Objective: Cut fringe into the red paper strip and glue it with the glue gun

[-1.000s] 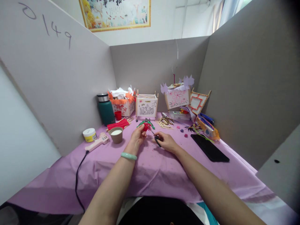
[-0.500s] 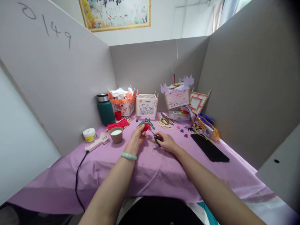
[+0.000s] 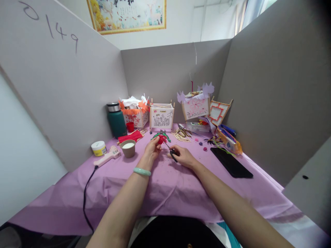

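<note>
My left hand (image 3: 153, 148) pinches a small piece of red paper (image 3: 161, 139) whose right edge is cut into thin strips. In my right hand (image 3: 184, 155) are black-handled scissors (image 3: 173, 154), their blades pointing up and left at the fringed edge. Whether the blades are touching the paper is too small to tell. Just beyond the paper lie green-handled pliers (image 3: 168, 137), partly hidden by it. To the left of my left hand stands a brown cup (image 3: 128, 148) with something white inside.
A pink glue gun (image 3: 108, 156) with a black cord and a white-lidded jar (image 3: 99, 148) lie left. Behind are a green bottle (image 3: 117, 122), a white paper lantern (image 3: 162, 117) and wooden sticks (image 3: 181, 137). A black phone-like slab (image 3: 231, 162) lies right, near an orange bag (image 3: 231, 141).
Almost nothing differs. Both hands keep their places, with the scissors still at the red paper; the fingers of my right hand have shifted very slightly on the handles.
</note>
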The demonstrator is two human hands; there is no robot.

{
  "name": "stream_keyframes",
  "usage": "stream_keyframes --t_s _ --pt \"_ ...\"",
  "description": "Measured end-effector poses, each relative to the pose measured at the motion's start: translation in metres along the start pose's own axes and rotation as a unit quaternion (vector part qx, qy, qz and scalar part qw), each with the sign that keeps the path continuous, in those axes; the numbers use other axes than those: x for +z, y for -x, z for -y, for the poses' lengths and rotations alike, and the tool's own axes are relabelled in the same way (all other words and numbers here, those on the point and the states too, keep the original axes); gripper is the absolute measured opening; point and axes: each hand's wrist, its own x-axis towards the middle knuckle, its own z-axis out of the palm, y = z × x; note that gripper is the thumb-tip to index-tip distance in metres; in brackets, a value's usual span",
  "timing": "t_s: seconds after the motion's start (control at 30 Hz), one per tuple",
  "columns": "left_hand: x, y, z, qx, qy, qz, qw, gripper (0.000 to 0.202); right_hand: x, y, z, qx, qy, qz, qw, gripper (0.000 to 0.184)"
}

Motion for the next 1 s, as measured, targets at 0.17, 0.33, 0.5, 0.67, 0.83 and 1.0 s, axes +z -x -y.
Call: stream_keyframes --t_s 0.17,0.33,0.5,0.67,0.83,1.0 --pt "-0.0008 -0.0016 0.0007 0.001 0.003 0.001 1.0 0.009 0.0012 -0.0017 -0.0016 0.006 0.008 -0.007 1.0 0.034" --pt "-0.0009 -0.0028 0.0011 -0.001 0.007 0.001 1.0 0.007 0.0017 -0.0013 -0.0023 0.007 0.004 -0.009 1.0 0.033" --pt "-0.0028 -0.0044 0.0022 -0.001 0.009 0.009 1.0 0.01 0.0025 -0.0017 -0.0031 0.012 0.003 -0.007 1.0 0.033" --pt "-0.0038 -0.005 0.0024 -0.002 0.015 0.007 1.0 0.009 0.0024 -0.0023 -0.003 0.013 0.0 -0.005 1.0 0.033" --pt "-0.0018 -0.003 0.0009 -0.003 0.014 0.006 1.0 0.007 0.0017 -0.0021 -0.0032 0.013 -0.001 -0.002 1.0 0.033" --pt "0.0003 0.0001 -0.0012 -0.011 0.006 0.002 1.0 0.003 0.0023 -0.0022 -0.004 0.009 -0.006 -0.005 1.0 0.032"
